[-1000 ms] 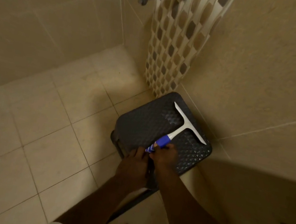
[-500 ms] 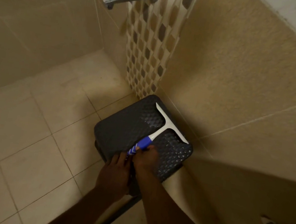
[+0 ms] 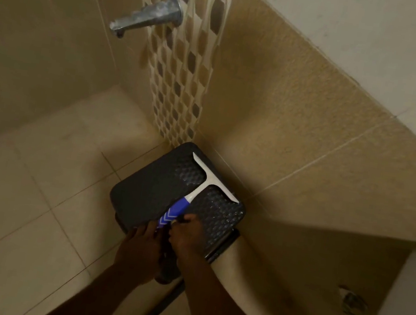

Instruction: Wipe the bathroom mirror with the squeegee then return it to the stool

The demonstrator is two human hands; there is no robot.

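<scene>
Head view: squeegee [image 3: 205, 184] on stool [image 3: 148, 189], both hands at its handle.

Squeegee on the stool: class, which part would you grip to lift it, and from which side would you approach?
Probably the blue handle, approached from the stool's near edge. The squeegee lies flat, handle pointing toward the person, white blade against the far wall. Both hands, left hand and right hand, are already there.

The end of the squeegee handle [image 3: 169, 215] is hidden under the fingers of both hands. Below the right hand [image 3: 187, 238], the stool [image 3: 142, 190] legs are mostly covered. Both forearms leave the bottom edge.
</scene>
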